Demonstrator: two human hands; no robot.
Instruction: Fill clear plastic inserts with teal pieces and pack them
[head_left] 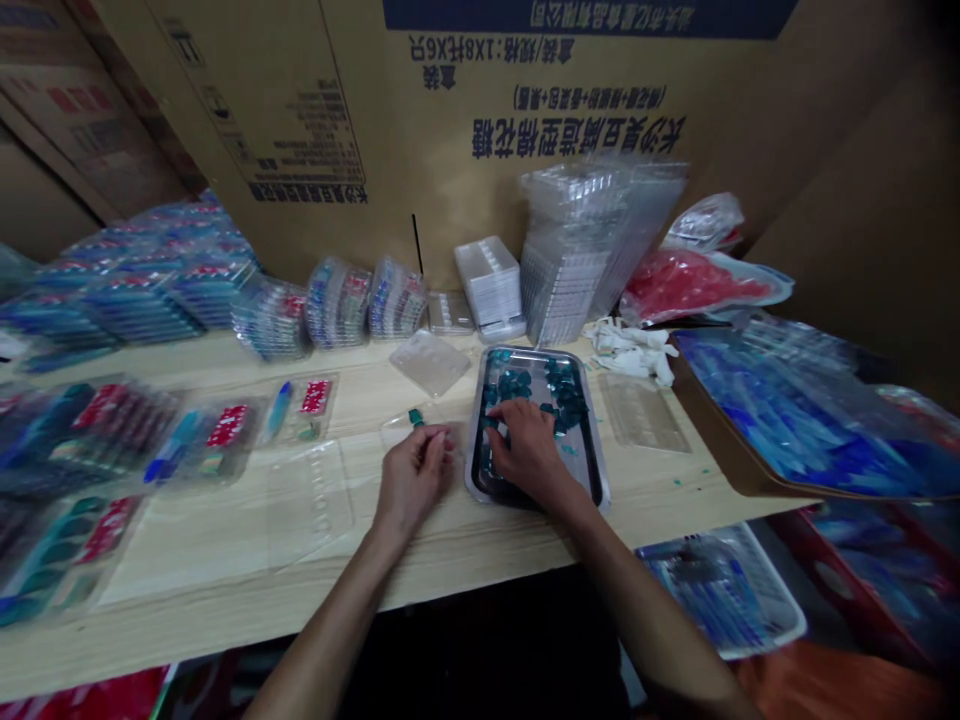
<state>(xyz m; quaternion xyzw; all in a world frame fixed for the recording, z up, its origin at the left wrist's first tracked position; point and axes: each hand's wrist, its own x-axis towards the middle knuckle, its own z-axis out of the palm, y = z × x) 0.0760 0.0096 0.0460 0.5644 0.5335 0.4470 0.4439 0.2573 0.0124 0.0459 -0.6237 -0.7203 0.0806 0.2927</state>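
A metal tray (474, 470) with small dark teal pieces (566, 395) lies on the wooden table. My right hand (525, 445) reaches into it, fingers bent down among the pieces; whether it pinches one is hidden. Just left of the tray, my left hand (414, 475) is closed, thumb against the fingers, and what it holds, if anything, is too small to name. Beyond its fingertips a teal piece (415, 417) lies on a clear plastic sheet. Another clear plastic tray (311, 500) lies farther left.
Filled clear packs (202, 440) cover the table's left side, with more stacked behind. Stacked empty clear trays (566, 250) stand at the back before a large carton (420, 120). A box of blue pieces (795, 410) is at right, a white basket (776, 600) below.
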